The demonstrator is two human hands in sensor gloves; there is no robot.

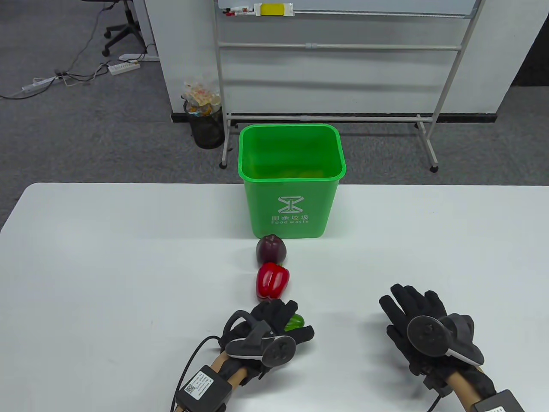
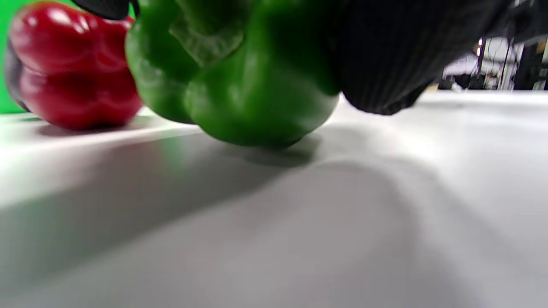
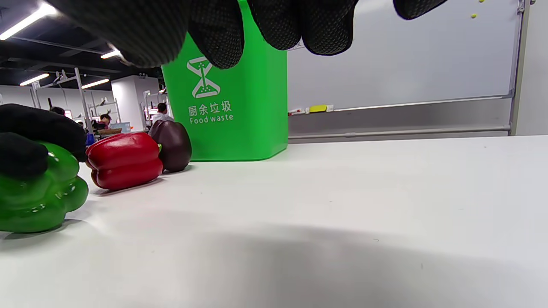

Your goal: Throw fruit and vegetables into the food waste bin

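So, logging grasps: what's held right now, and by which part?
Left hand grips the green pepper over its top, still on the table. Right hand holds nothing.

White table [image 1: 107, 266], whiteboard stand [image 1: 343, 45], wire wastebasket [image 1: 207, 124], power strip [image 1: 124, 68].

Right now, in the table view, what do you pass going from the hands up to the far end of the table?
Glossy green bell pepper under the left hand → shiny red bell pepper → dark purple round vegetable → bright green plastic food waste bin.

A big white desk [image 1: 107, 279] stood on grey carpet floor [image 1: 85, 137]. Behind it was a white board on a metal frame [image 1: 343, 45], a black mesh bin [image 1: 207, 126] and a black office chair [image 1: 122, 28].
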